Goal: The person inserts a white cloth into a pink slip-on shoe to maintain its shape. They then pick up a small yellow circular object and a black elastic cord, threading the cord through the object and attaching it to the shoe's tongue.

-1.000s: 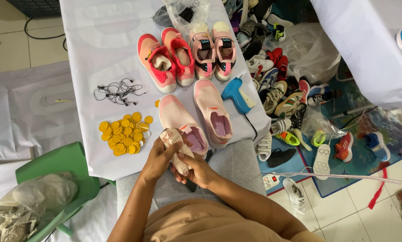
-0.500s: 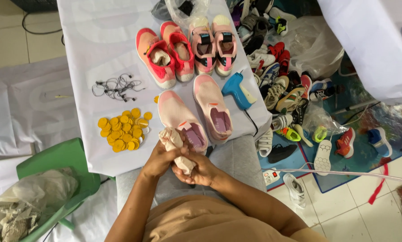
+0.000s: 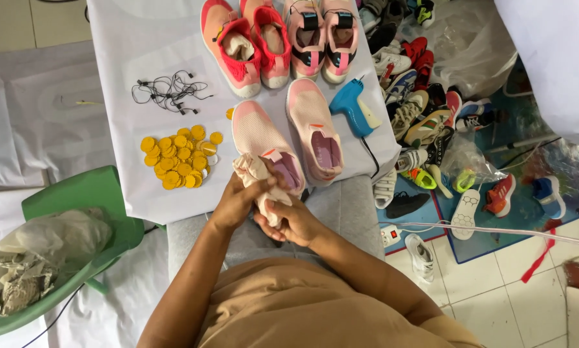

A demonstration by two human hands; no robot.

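We see that the way forward from our hands is blocked by the pale pink shoe (image 3: 264,145) just before them and its partner (image 3: 315,129) beside it, with the blue glue gun (image 3: 354,106) to the right and two more pairs of shoes (image 3: 283,38) closing the far edge of the white table (image 3: 109,38). To our left the heap of yellow discs (image 3: 180,161) and the tangle of black cords (image 3: 167,90) lie in the path, but between them and the table's left edge there is bare white surface where a hand can pass. On the right the table ends near a crowded pile of shoes on the floor (image 3: 425,116), and on the left below stands a green chair (image 3: 77,206) filled with crumpled paper (image 3: 38,251).
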